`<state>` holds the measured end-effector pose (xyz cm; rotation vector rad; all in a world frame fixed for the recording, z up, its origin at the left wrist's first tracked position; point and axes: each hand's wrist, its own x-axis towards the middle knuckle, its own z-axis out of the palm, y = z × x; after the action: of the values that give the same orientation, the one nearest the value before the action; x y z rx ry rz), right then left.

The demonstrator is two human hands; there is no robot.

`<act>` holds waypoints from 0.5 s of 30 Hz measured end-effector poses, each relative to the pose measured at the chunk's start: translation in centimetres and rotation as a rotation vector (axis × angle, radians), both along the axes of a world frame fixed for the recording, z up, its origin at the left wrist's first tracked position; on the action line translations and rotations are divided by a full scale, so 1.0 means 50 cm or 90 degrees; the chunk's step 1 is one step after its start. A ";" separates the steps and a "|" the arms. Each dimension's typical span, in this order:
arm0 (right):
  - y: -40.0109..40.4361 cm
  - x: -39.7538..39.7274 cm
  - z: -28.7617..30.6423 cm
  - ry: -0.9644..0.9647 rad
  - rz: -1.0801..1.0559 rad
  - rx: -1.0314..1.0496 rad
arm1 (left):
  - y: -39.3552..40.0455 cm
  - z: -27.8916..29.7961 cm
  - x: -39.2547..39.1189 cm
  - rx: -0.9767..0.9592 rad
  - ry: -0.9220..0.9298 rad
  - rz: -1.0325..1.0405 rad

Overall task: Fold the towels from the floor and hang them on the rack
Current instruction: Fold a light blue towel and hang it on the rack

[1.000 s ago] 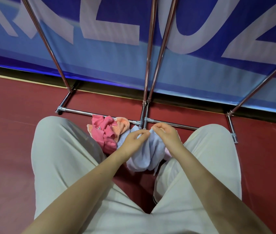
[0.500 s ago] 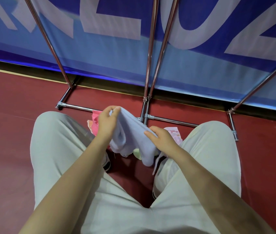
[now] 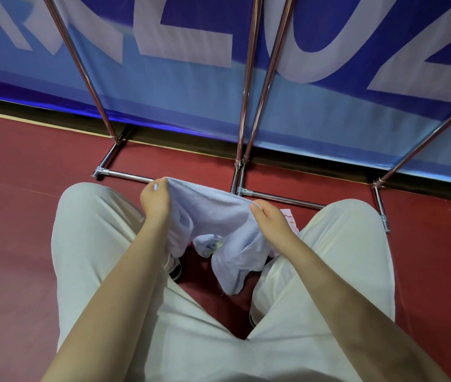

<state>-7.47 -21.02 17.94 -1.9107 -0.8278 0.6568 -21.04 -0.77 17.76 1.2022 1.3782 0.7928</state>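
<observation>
A pale blue towel (image 3: 216,219) hangs stretched between both hands above my knees, its lower part drooping in folds toward the floor. My left hand (image 3: 154,199) pinches its upper left edge. My right hand (image 3: 271,219) grips its right edge. Just beyond the towel stands the chrome rack (image 3: 249,111), with its base bars on the floor and its poles rising out of view. A corner of a pink-patterned white towel (image 3: 290,219) shows behind my right hand. Under the blue towel lies a bit of another cloth (image 3: 210,245). The pink towels are hidden.
I crouch on a red floor (image 3: 12,230) with both knees in cream trousers (image 3: 89,230) on either side of the towel. A blue banner (image 3: 163,86) with large white letters runs behind the rack. A shoe (image 3: 173,267) shows between my legs.
My hands have moved apart and lifted, so the blue towel went from a bunched lump to a spread edge. The pink towels on the floor are now covered from view.
</observation>
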 end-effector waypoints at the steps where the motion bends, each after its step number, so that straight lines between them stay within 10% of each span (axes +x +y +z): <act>1: 0.000 -0.002 0.005 0.005 -0.012 0.007 | 0.007 -0.006 0.000 -0.017 0.025 -0.020; 15: 0.000 -0.006 0.003 0.050 -0.051 0.048 | -0.087 -0.013 0.033 0.105 0.081 -0.317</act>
<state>-7.79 -21.04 18.08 -1.8287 -0.7135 0.6390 -19.39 -5.10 17.10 1.6633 1.0570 0.4866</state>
